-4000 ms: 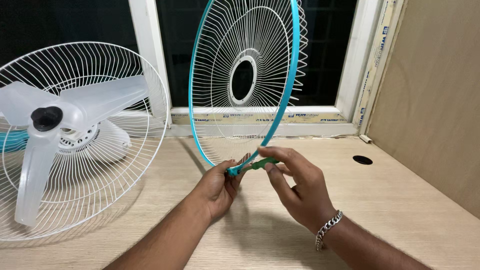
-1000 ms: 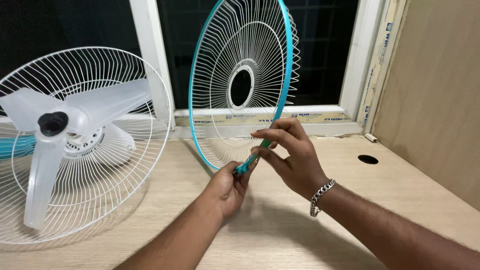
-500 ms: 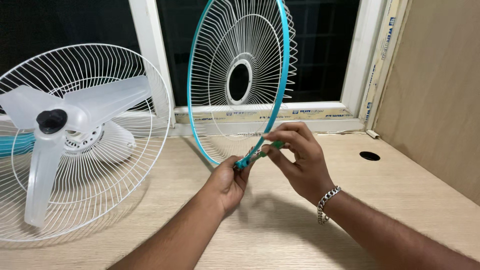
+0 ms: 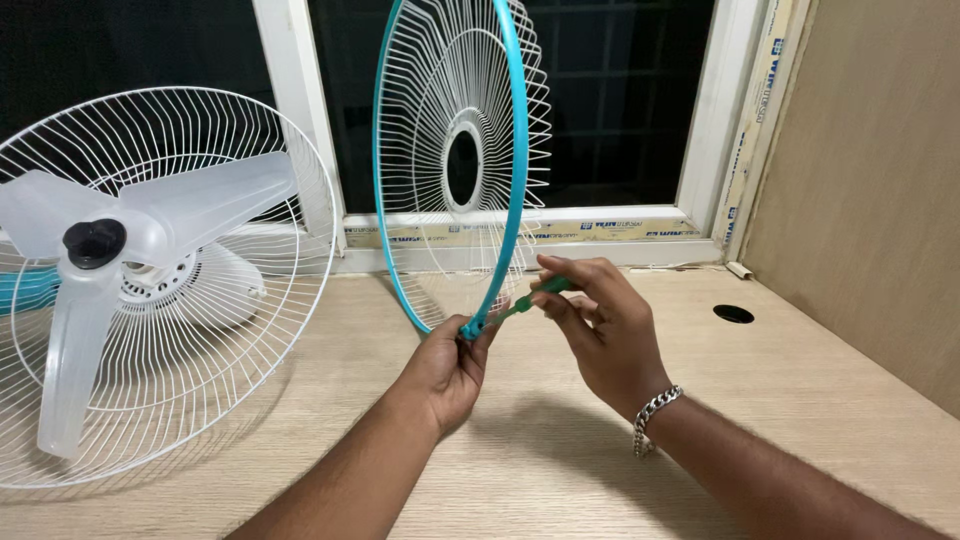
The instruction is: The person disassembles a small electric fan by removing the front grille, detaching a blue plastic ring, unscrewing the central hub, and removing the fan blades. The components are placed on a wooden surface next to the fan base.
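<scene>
A white wire fan guard (image 4: 455, 150) with a teal rim stands upright on edge over the wooden desk (image 4: 560, 460). My left hand (image 4: 448, 370) grips the rim at its lowest point. My right hand (image 4: 600, 330), with a silver chain bracelet on the wrist, pinches a small green-handled screwdriver (image 4: 530, 295) whose tip meets the rim's clasp just above my left thumb. To the left lies a fan (image 4: 130, 270) with translucent blades, a black hub cap and its white rear guard.
A dark window with a white frame (image 4: 700, 130) runs behind the desk. A brown panel wall (image 4: 870, 180) closes the right side. A round cable hole (image 4: 733, 313) sits in the desk at the right.
The guard has turned more edge-on and shifted slightly left. My right hand with the screwdriver has stayed at the clasp, changing angle a little.
</scene>
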